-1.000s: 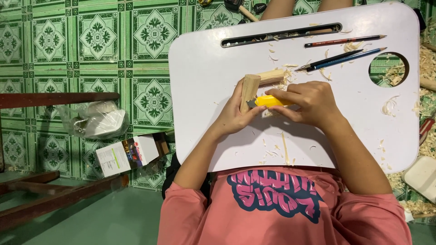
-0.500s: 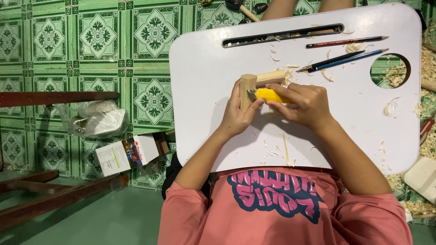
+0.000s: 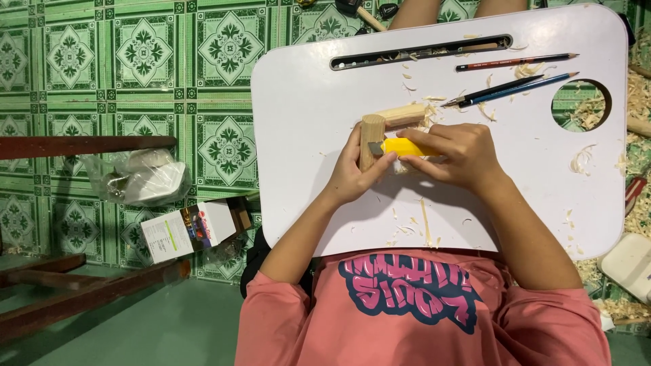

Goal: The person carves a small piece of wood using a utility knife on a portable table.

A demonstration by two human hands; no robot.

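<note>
Knife on wood — mid lap desk [image 3: 305, 102].
Left hand [image 3: 356, 173] curled around wood piece [image 3: 380, 125]; right hand [image 3: 454, 156] closed on yellow knife [image 3: 400, 146] — blade touching wood.

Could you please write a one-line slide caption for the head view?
Left hand steadies a wooden piece while right hand presses a yellow knife to it on a white lap desk.
</note>
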